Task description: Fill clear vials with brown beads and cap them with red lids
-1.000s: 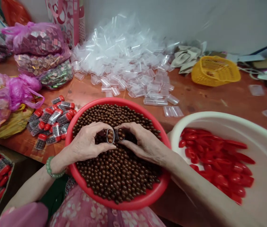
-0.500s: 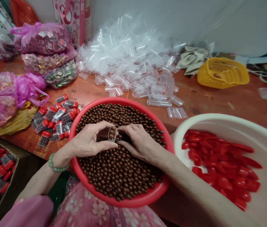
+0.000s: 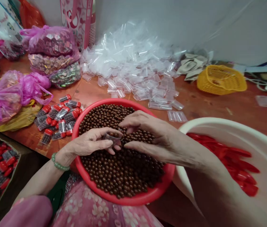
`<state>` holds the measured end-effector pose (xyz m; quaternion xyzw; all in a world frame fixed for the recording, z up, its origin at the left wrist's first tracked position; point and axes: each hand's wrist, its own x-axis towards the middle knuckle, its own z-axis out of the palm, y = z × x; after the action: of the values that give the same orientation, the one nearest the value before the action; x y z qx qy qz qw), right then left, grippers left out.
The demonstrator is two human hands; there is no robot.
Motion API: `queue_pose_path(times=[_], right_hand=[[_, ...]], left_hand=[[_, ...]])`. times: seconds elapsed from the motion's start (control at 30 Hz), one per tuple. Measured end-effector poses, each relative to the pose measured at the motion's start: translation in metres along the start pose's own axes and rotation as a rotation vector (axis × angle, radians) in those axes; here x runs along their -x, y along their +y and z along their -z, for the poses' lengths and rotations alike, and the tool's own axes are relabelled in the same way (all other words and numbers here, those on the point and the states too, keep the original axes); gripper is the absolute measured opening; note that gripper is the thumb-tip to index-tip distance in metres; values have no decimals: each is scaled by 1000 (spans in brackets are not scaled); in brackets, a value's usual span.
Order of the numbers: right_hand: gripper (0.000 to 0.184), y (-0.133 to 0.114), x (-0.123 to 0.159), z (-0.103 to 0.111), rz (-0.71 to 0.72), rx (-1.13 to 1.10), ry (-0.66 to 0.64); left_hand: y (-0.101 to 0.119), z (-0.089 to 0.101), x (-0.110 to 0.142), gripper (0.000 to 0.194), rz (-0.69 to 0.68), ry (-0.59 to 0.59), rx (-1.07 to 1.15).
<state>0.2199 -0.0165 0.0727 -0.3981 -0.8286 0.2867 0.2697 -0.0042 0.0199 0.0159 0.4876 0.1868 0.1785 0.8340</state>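
My left hand [image 3: 88,142] is closed around a small clear plastic container [image 3: 112,136] with brown balls in it, its open end tilted up and to the right. Just right of it, my right hand [image 3: 157,135] hovers with thumb and fingers apart and nothing visible between them. Both hands are above a red basin [image 3: 124,199] full of shiny brown balls [image 3: 116,176]. To the right, partly behind my right forearm, a white basin [image 3: 221,122] holds red plastic caps [image 3: 244,178].
Filled red-capped containers [image 3: 62,113] lie left of the red basin; more fill a cardboard box [image 3: 17,170] at lower left. Clear empty tubes [image 3: 133,63] are heaped behind. Pink bags [image 3: 50,41] stand back left, a yellow basket [image 3: 221,80] back right.
My right hand has drawn away from the container and opened, rising to the right. My left hand has tilted the container. The view has shifted slightly.
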Motion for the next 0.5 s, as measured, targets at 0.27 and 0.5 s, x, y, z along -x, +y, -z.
queue_pose_path(times=[0.27,0.5], right_hand=[[11,2,-28,-9,27,-34,-242],[19,12,-21,-14,-67,-85,-191]], left_hand=[[-5,1,-1,34,29,1,12],[-5,8,-4,35,44,-6,76]])
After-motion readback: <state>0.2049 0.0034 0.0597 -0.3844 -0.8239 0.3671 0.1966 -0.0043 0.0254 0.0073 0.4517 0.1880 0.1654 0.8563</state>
